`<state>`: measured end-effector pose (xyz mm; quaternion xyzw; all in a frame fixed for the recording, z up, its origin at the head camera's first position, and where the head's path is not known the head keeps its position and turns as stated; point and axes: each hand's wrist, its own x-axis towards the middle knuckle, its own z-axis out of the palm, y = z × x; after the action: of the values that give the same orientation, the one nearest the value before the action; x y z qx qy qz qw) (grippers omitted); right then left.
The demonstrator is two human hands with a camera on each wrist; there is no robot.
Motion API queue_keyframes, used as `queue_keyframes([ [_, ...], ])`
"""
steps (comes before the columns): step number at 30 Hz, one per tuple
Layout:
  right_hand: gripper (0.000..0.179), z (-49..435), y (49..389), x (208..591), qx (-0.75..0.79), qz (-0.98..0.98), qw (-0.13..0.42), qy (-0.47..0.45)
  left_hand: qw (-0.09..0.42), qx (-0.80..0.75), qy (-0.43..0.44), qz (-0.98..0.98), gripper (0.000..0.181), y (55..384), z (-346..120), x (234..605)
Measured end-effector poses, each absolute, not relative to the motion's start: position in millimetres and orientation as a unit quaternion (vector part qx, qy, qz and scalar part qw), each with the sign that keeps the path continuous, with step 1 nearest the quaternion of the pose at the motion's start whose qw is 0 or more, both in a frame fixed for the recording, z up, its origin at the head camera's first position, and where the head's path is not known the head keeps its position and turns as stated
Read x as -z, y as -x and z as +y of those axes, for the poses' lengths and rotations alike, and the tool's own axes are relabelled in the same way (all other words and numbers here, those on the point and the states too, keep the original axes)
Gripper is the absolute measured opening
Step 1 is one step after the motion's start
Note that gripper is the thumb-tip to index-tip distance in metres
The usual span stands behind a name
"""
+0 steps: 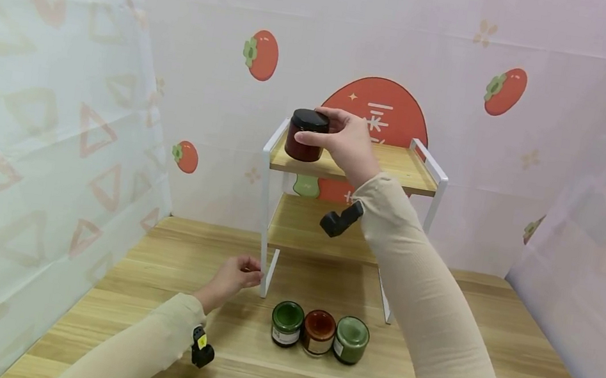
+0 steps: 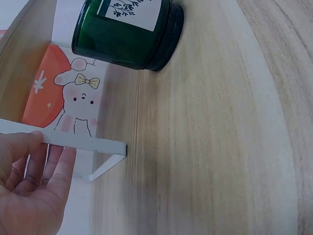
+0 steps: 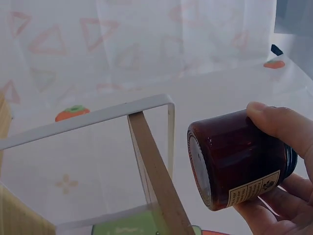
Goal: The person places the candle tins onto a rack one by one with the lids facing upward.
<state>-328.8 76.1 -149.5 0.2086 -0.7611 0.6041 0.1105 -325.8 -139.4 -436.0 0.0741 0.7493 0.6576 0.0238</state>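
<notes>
A dark red glass jar with a black lid is held upright in my right hand, at the left end of the rack's top shelf. In the right wrist view the jar shows a cream label and hangs clear of the shelf board, thumb on one side and fingers on the other. My left hand grips the white front left leg of the rack low down, its thumb and fingers on either side. The rack has two wooden shelves in a white frame.
Before the rack, a dark green jar, an amber-red jar and a light green jar stand in a row on the wooden table, lids down. Printed curtains enclose the back and sides.
</notes>
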Motion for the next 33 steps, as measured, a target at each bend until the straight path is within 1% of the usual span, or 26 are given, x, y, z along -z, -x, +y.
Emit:
queue_keyframes([
  [10,0.067,69,336,156,-0.607,-0.764,0.109,-0.191,0.022,-0.653,-0.077,0.753,0.010,327,-139,437],
  [15,0.066,64,338,157,-0.606,-0.765,0.112,-0.189,0.023,-0.655,-0.074,0.752,0.008,327,-140,436],
  [33,0.067,59,343,161,-0.603,-0.769,0.114,-0.178,0.026,-0.653,-0.068,0.754,0.009,328,-139,437],
])
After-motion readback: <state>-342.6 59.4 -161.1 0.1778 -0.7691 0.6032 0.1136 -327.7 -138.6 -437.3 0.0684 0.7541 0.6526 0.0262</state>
